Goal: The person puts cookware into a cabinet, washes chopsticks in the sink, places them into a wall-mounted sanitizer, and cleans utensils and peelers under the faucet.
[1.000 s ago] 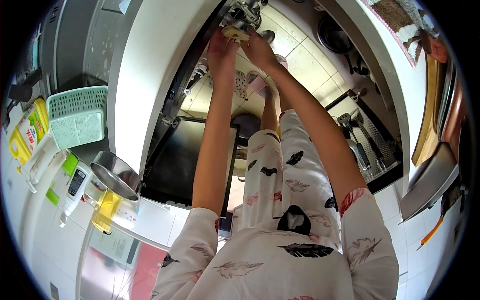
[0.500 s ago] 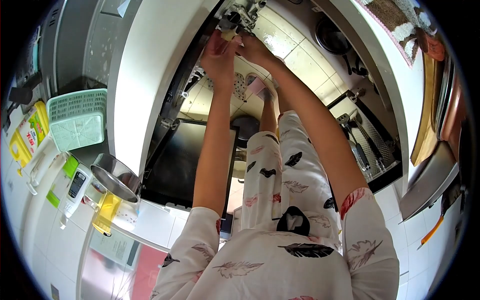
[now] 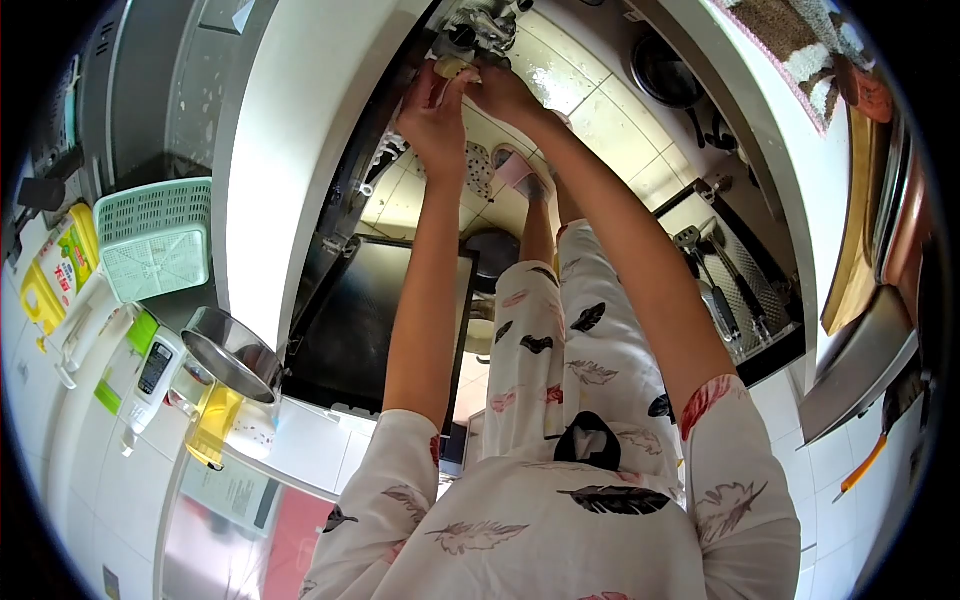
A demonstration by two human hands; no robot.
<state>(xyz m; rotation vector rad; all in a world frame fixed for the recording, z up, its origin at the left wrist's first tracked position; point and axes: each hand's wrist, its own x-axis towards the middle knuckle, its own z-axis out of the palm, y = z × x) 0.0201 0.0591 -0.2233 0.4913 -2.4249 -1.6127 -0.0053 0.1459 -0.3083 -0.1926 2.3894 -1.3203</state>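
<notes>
Both of my arms reach to the top of the view. My left hand (image 3: pixel 432 118) has its fingers bent around a small pale-yellow piece (image 3: pixel 457 69), whose kind I cannot make out. My right hand (image 3: pixel 503 95) meets it from the other side, fingers closed together at the piece's edge; the fingertips are partly hidden. Just beyond the hands are metal fittings (image 3: pixel 485 35) with dark round parts.
At left are a green basket (image 3: pixel 150 240), a yellow-labelled bottle (image 3: pixel 60 260) and a steel pot (image 3: pixel 235 355). A dark panel (image 3: pixel 360 320) lies beside my left forearm. On the right are a utensil drawer (image 3: pixel 755 270), a black pan (image 3: pixel 662 72) and cutting boards (image 3: pixel 865 220).
My hands have shifted slightly, and the pale-yellow piece now shows a little more between the fingers. The surroundings look the same.
</notes>
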